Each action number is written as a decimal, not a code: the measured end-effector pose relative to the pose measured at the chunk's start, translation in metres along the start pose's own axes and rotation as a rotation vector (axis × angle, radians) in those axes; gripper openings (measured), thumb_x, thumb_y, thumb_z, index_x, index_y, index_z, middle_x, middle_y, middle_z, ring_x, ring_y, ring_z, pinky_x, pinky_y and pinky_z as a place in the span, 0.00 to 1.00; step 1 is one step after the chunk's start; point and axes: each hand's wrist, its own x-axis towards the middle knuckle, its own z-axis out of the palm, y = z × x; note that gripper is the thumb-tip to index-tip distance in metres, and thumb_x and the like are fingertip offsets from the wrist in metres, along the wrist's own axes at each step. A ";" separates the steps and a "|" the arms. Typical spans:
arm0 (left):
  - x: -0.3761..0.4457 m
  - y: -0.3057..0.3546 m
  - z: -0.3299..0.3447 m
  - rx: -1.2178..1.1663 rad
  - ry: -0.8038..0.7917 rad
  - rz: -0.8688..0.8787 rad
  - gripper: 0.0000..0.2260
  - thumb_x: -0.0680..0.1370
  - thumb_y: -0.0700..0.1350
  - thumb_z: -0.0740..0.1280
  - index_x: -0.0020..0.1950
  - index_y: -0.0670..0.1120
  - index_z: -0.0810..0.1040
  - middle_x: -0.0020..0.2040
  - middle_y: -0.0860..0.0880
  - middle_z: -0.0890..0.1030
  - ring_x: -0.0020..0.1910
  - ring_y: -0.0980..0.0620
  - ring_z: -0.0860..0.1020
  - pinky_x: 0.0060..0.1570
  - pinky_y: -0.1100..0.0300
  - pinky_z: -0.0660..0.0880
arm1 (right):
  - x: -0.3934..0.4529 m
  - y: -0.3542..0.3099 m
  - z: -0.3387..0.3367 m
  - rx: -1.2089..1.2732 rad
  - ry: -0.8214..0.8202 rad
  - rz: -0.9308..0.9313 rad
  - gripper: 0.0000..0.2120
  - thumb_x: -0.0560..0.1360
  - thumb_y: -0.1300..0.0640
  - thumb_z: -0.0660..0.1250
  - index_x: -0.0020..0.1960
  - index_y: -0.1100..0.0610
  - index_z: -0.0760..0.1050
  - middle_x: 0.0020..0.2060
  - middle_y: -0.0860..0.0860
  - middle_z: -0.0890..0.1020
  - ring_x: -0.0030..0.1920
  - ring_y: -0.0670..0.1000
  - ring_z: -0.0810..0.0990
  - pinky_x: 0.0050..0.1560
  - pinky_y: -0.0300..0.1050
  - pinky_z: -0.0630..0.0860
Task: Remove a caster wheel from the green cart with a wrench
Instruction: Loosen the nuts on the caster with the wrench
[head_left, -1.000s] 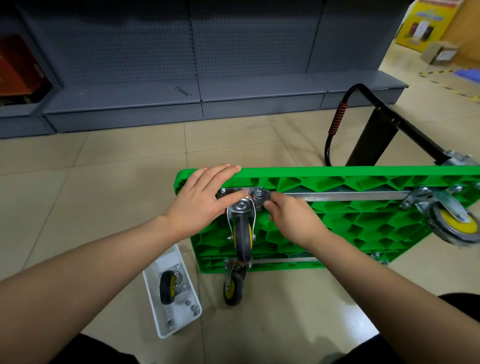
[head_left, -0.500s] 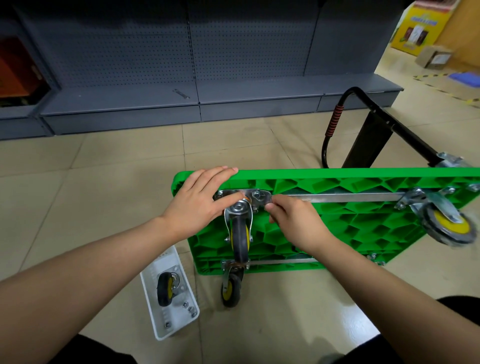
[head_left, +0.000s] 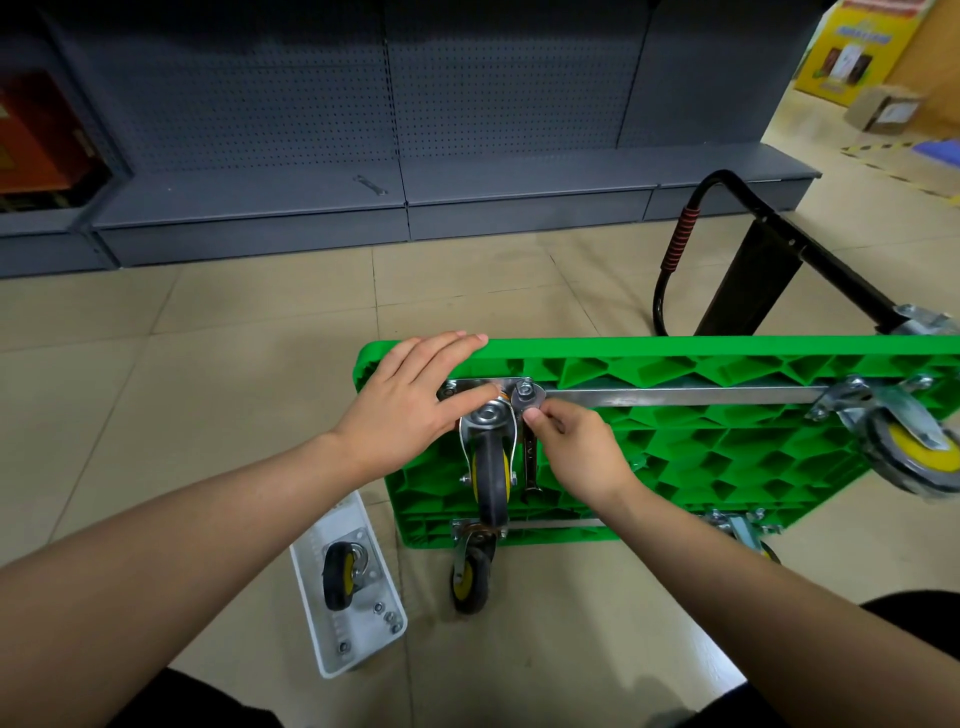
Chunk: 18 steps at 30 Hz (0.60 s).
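Seemingly bolted, grey caster wheel (head_left: 491, 480), green cart (head_left: 675, 457)

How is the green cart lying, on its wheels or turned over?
Turned over: the green cart shows its ribbed underside, with caster wheels pointing up.

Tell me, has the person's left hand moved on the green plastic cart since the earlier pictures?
No. The left hand still lies flat on the same corner of the green plastic cart, thumb on the steel mounting plate.
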 end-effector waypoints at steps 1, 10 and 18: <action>0.000 0.000 0.000 0.000 0.001 0.000 0.19 0.80 0.46 0.69 0.71 0.56 0.76 0.77 0.41 0.68 0.74 0.39 0.69 0.69 0.47 0.64 | 0.001 -0.001 0.001 0.004 0.001 -0.002 0.15 0.83 0.50 0.64 0.40 0.55 0.76 0.30 0.49 0.77 0.32 0.45 0.70 0.38 0.43 0.68; 0.000 0.000 -0.001 0.000 -0.001 0.000 0.21 0.80 0.45 0.70 0.72 0.56 0.75 0.77 0.41 0.68 0.74 0.39 0.69 0.69 0.46 0.64 | 0.005 -0.005 -0.007 -0.192 0.013 -0.128 0.13 0.83 0.54 0.62 0.43 0.59 0.75 0.31 0.49 0.78 0.35 0.53 0.75 0.39 0.48 0.68; 0.001 0.000 -0.002 0.005 0.001 0.001 0.19 0.81 0.45 0.68 0.72 0.56 0.76 0.77 0.41 0.68 0.74 0.39 0.69 0.69 0.46 0.64 | 0.008 -0.011 -0.035 -0.879 0.241 -0.554 0.10 0.73 0.57 0.76 0.39 0.58 0.76 0.28 0.55 0.78 0.35 0.61 0.76 0.29 0.49 0.70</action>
